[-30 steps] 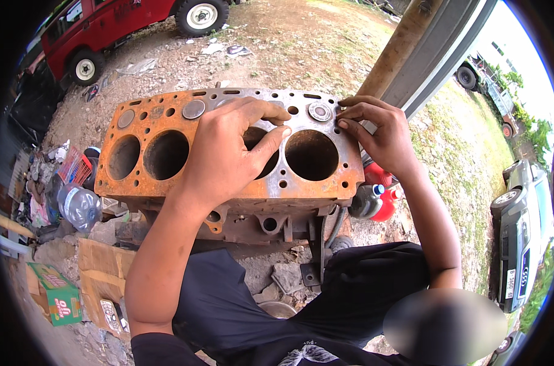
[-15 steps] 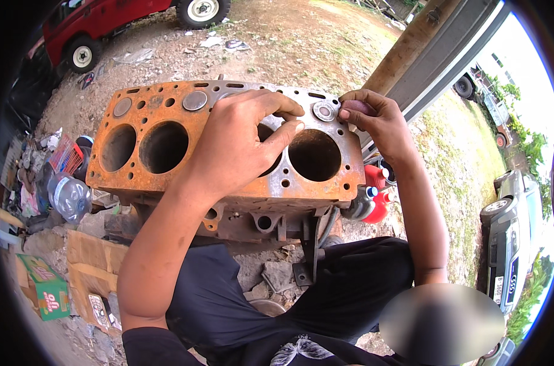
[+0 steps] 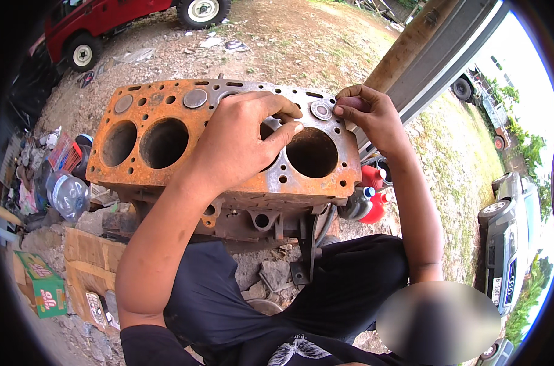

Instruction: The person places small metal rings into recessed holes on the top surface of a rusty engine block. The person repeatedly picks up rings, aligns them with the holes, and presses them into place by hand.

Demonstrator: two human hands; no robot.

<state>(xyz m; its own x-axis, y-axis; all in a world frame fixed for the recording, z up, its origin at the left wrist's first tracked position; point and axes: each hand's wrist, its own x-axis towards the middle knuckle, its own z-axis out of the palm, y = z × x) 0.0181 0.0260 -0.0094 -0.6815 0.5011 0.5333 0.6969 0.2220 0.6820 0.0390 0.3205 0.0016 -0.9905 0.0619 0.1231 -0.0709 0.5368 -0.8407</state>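
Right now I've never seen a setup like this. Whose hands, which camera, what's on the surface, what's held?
No robot: these are a person's bare left hand and right hand, seen from a head-worn fisheye camera looking down, so straight edges bend. Before them stands a rusty engine block, with large round bores and round metal discs at its top face. The right hand pinches a small reddish-brown piece, mostly hidden, by the rightmost disc. Whether the left hand holds anything, I can't tell.
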